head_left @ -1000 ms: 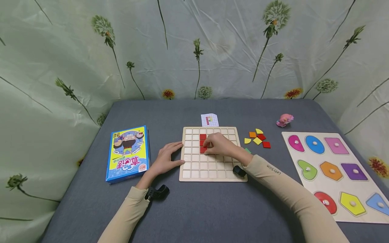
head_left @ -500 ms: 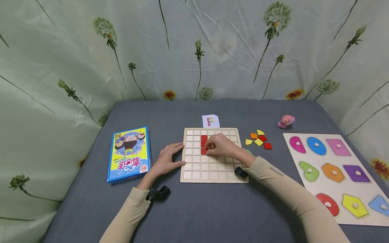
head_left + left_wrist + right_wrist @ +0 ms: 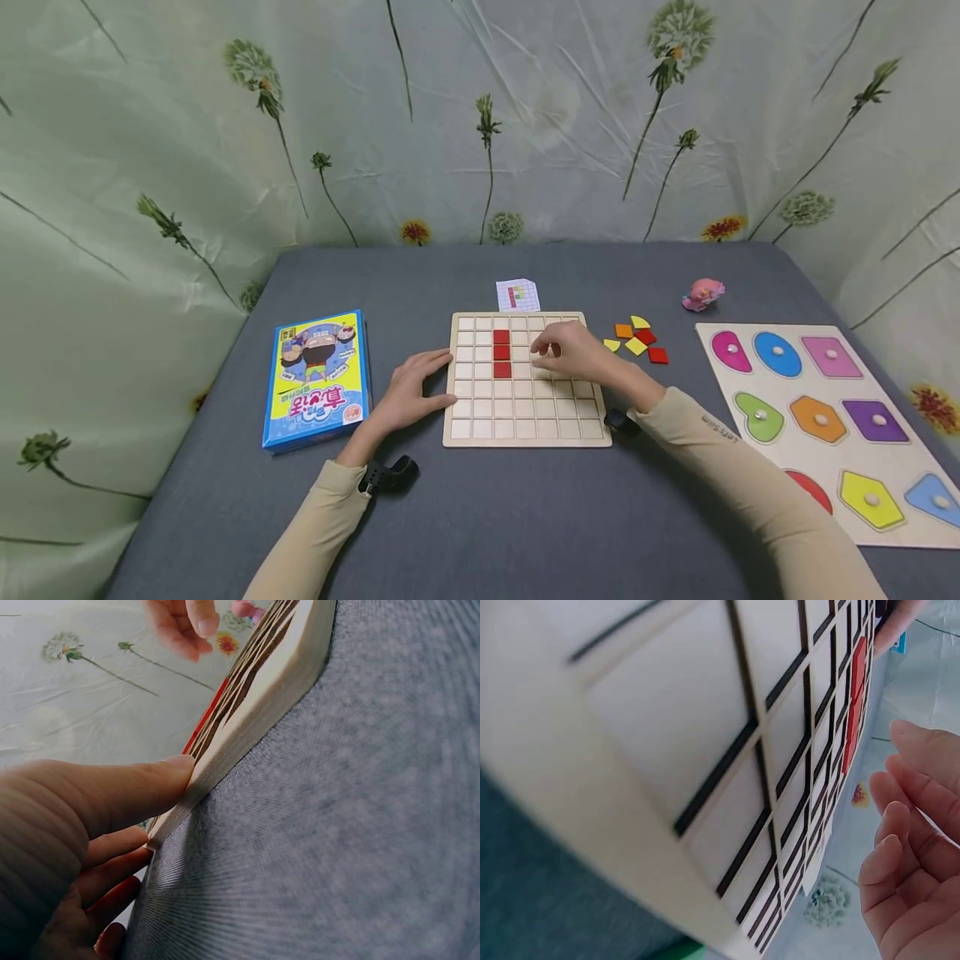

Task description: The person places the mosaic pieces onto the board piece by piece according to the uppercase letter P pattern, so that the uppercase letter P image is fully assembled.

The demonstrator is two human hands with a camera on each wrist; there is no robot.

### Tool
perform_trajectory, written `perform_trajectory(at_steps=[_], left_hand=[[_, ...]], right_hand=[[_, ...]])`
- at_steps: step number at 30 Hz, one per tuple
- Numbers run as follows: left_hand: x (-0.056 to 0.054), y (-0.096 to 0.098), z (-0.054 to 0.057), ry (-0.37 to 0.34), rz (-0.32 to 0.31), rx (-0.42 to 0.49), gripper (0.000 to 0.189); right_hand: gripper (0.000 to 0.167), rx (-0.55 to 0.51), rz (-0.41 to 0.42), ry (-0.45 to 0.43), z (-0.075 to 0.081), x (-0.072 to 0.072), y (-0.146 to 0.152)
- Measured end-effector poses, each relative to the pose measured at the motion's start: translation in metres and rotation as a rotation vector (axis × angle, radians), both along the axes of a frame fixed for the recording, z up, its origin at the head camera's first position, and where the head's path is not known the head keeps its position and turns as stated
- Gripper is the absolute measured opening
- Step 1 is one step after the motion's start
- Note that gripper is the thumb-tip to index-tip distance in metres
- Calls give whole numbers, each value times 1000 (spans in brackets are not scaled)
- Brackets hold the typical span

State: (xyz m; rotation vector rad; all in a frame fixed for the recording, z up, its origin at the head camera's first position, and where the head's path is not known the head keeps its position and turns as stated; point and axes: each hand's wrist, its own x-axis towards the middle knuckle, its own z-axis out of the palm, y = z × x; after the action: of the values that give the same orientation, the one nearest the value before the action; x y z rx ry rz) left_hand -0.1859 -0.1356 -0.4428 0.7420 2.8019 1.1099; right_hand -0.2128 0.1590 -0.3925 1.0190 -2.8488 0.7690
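A wooden grid board [image 3: 480,410] lies on the table, with a short column of red square tiles [image 3: 502,352] set in its cells. My left hand [image 3: 411,389] rests at the board's left edge, its thumb and fingertips touching the rim in the left wrist view. Over the right half of the board hovers my right hand [image 3: 576,353]. Its fingers are loosely bent and hold nothing in the right wrist view, apart from the tiles [image 3: 855,705]. A small printed card [image 3: 517,295] with a coloured pattern lies behind the board.
Loose red, orange and yellow pieces [image 3: 636,347] lie right of the board, and a green piece [image 3: 679,951] shows beside its edge. A knobbed shape puzzle [image 3: 787,375] is farther right, near a pink figurine [image 3: 703,294]. A blue-yellow box [image 3: 315,379] lies left.
My right hand has let go of the lowest red tile and moved right, away from the column, leaving the red tiles uncovered. The left hand has stayed at the board's edge.
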Motion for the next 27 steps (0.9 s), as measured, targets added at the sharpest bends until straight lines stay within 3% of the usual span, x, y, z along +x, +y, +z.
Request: perform_trajectory(at_steps=[5, 14, 27], left_hand=[[-1, -1, 0, -11, 0, -11, 67], [0, 0, 0, -6, -2, -15, 66], [-1, -2, -2, -9, -1, -12, 67]], right_hand=[[13, -7, -32, 10, 1, 3, 10], [15, -44, -107, -60, 0, 10, 35], [14, -65, -116, 23, -3, 14, 67]])
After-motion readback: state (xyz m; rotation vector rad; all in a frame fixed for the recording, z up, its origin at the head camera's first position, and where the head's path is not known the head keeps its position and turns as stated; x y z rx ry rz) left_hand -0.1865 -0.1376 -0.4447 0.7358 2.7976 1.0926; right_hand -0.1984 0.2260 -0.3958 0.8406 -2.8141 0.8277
